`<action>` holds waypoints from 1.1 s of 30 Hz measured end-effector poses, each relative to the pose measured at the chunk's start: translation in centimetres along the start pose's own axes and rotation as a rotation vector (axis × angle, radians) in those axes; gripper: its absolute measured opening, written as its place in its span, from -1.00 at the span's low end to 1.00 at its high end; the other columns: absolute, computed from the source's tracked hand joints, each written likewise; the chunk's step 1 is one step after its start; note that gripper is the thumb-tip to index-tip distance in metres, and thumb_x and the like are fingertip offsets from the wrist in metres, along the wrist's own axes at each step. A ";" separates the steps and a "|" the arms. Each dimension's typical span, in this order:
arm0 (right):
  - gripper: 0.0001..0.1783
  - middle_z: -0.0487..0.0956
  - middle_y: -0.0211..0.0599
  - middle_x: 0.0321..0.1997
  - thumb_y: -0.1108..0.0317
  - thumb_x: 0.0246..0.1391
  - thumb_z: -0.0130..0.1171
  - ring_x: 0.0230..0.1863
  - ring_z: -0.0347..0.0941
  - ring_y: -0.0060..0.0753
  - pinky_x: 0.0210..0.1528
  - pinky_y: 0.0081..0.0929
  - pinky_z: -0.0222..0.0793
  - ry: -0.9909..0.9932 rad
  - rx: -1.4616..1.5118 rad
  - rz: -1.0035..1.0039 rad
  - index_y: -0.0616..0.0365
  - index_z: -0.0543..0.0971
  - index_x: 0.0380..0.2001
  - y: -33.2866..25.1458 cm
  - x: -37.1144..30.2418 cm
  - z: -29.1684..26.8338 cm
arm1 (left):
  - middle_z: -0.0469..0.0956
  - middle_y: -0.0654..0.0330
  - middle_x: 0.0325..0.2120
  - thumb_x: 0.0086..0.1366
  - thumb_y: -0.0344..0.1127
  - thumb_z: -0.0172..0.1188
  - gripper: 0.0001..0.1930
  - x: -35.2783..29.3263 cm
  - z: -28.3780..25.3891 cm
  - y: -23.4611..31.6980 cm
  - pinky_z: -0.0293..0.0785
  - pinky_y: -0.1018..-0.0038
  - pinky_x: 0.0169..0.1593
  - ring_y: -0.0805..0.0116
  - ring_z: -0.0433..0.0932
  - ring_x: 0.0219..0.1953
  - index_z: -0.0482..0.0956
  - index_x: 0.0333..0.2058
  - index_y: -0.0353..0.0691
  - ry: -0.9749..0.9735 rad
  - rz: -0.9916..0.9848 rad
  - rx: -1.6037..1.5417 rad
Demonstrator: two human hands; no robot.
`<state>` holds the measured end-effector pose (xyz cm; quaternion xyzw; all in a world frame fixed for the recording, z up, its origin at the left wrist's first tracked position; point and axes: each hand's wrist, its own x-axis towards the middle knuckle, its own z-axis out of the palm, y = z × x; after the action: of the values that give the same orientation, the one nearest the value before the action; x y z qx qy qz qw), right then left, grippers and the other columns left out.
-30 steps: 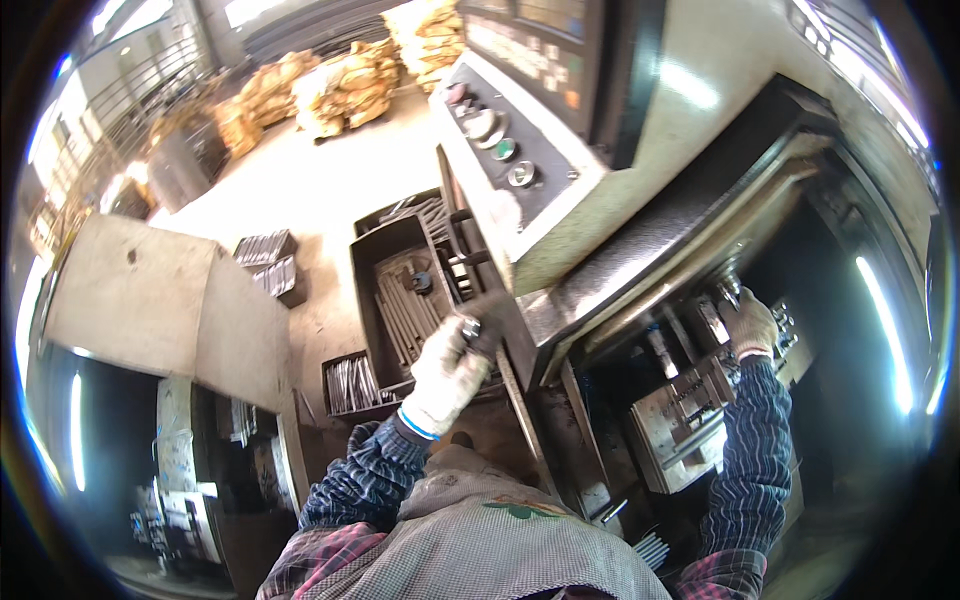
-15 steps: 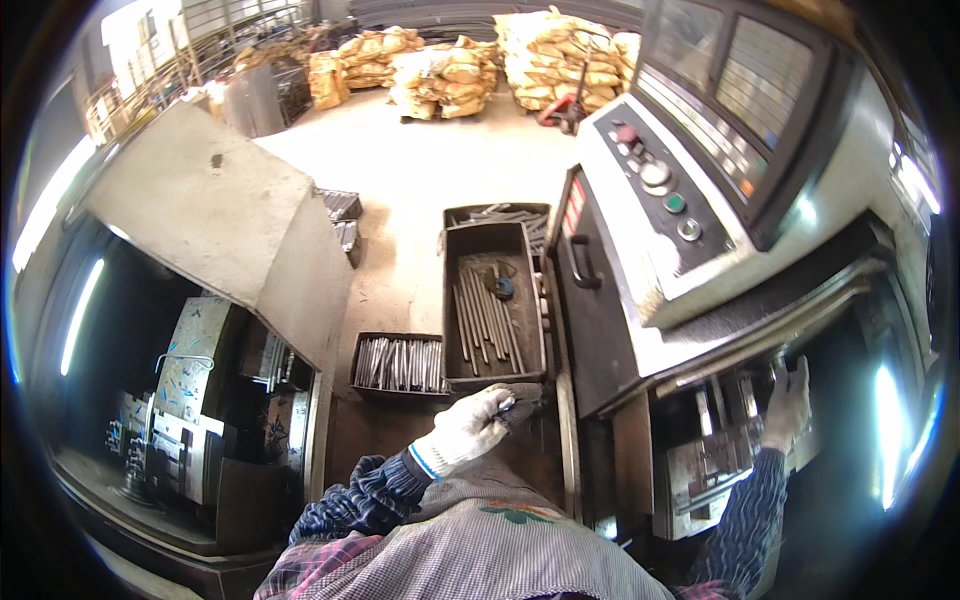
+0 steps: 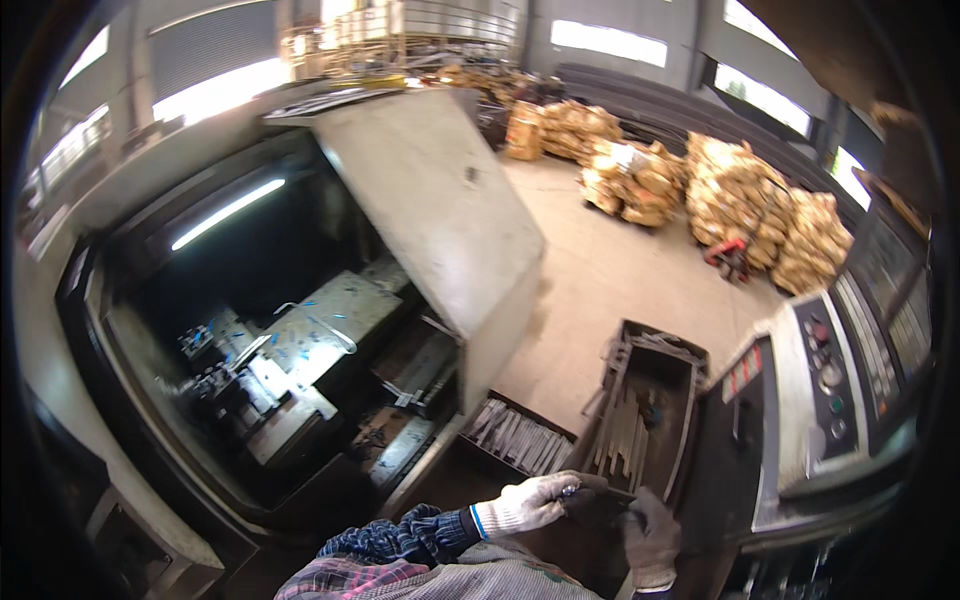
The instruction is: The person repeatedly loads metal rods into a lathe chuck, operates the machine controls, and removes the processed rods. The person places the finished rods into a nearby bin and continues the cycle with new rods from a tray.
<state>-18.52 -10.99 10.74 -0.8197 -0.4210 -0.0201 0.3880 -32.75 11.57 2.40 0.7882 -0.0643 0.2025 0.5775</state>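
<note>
My left hand (image 3: 528,504), in a white knit glove with a blue-edged cuff, is closed in front of my body. A small metal piece with a shiny end (image 3: 571,490) shows between its fingers; most of it is hidden. Close by on the right is my right hand (image 3: 652,540), in a darker, greyish glove. Blur hides how its fingers are set. Just beyond both hands lies a long dark metal bin (image 3: 687,440) with several metal rods (image 3: 622,440) in it. Left of that bin, a smaller box holds many short metal bars (image 3: 520,436).
A machine with its lit chamber open (image 3: 290,330) and a pale slanted cover (image 3: 430,200) stands left. On the right is a machine control panel (image 3: 825,375) with buttons. Stacked yellow sacks (image 3: 740,195) and a red pallet jack (image 3: 728,258) are farther back.
My view has swung to the left. My right hand has come out of the right-hand machine and is now beside my left hand. The left hand stays closed.
</note>
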 end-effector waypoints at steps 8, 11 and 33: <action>-0.49 0.76 -0.13 -0.18 0.19 0.12 0.45 -0.14 0.71 -0.36 -0.03 -0.35 0.62 -0.384 0.332 -0.060 0.18 0.67 0.10 -4.9 4.7 10.3 | 0.34 -0.06 0.38 0.63 0.03 -0.06 -0.35 -8.0 -9.8 11.4 0.23 0.29 0.49 0.19 0.32 0.43 0.28 0.41 -0.42 0.347 -0.132 -0.240; -0.50 0.76 -0.06 -0.09 0.19 0.13 0.46 -0.06 0.73 -0.26 0.03 -0.34 0.62 -0.548 0.281 -0.165 0.08 0.67 0.13 -7.7 6.5 13.4 | 0.44 -0.02 0.32 0.58 -0.13 -0.01 -0.44 -12.4 -10.5 10.9 0.29 0.36 0.44 0.24 0.41 0.36 0.34 0.37 -0.42 0.596 -0.031 -0.283; -0.41 0.61 -0.09 0.28 0.22 0.24 0.41 0.23 0.58 -0.23 0.21 -0.33 0.53 -1.252 0.614 -0.754 0.05 0.54 0.31 -18.9 19.2 30.8 | 0.51 -0.01 0.23 0.58 -0.03 0.09 -0.43 -11.2 -19.5 13.3 0.43 0.19 0.36 0.14 0.53 0.27 0.39 0.32 -0.39 1.131 0.108 -0.434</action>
<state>-28.54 28.62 7.86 -0.3373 -0.7969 0.4316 0.2548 -52.12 24.01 14.64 0.4183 0.1728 0.6010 0.6588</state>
